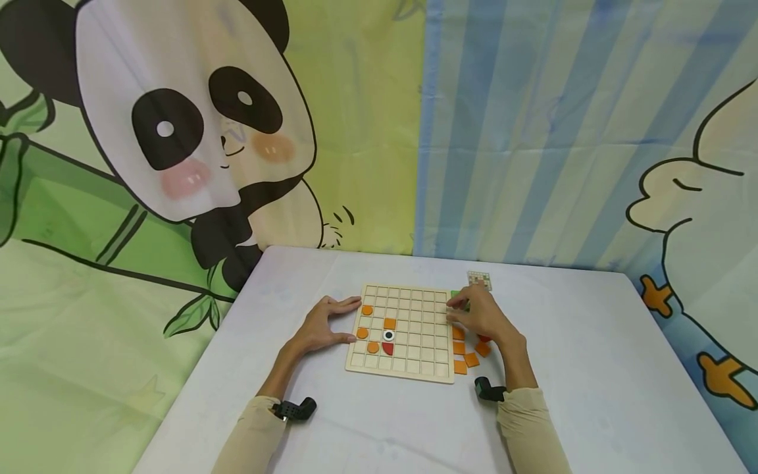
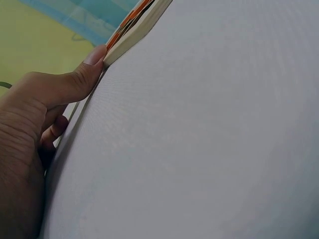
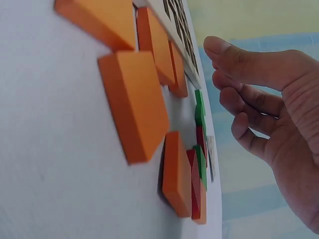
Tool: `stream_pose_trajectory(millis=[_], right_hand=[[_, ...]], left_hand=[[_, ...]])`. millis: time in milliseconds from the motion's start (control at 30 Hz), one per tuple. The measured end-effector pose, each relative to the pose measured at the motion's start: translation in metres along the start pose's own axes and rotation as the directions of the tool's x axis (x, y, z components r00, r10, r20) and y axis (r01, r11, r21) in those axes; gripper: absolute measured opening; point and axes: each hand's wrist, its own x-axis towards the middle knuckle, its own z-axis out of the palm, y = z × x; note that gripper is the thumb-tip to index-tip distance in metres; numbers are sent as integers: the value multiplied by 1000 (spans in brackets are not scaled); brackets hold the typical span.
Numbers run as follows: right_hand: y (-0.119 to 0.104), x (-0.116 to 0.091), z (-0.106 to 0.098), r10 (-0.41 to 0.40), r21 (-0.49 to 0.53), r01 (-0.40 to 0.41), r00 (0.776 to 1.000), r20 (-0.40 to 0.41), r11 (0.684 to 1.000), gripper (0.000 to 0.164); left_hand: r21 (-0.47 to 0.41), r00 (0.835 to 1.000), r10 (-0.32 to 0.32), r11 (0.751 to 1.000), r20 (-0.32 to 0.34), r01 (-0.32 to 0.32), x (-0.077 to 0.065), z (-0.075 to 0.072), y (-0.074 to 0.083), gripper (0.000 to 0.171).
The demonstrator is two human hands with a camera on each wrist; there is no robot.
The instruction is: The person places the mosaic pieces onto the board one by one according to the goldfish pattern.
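Note:
A pale wooden grid board [image 1: 414,352] lies on the white table. My left hand [image 1: 322,326] touches its left edge with thumb and fingers spread; in the left wrist view the thumb [image 2: 75,82] rests against the board's side. Over the board's right edge hovers my right hand [image 1: 482,313], its fingers loosely bent, and no piece shows between them in the right wrist view. On the left part of the board are orange round pieces [image 1: 373,347], an orange square [image 1: 389,324], a black-and-white eye piece [image 1: 388,336] and a red quarter-round piece [image 1: 387,349].
Several loose orange squares [image 1: 471,359] lie right of the board. Green pieces [image 3: 200,112] and red pieces [image 3: 194,179] are among them, partly hidden by the right hand in the head view. A small printed card [image 1: 480,279] lies behind. A patterned curtain [image 1: 533,131] hangs beyond the table.

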Motion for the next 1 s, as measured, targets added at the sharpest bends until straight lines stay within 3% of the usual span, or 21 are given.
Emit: stream_pose_trajectory(millis=[700, 1000], right_hand=[[23, -16, -13, 140, -46, -141, 990, -25, 989, 28], [26, -21, -17, 240, -61, -245, 967, -84, 968, 35]], left_hand=[[4, 1000, 18, 1000, -3, -18, 1, 0, -2, 89], [-2, 1000, 19, 1000, 2, -19, 1, -1, -2, 89]])
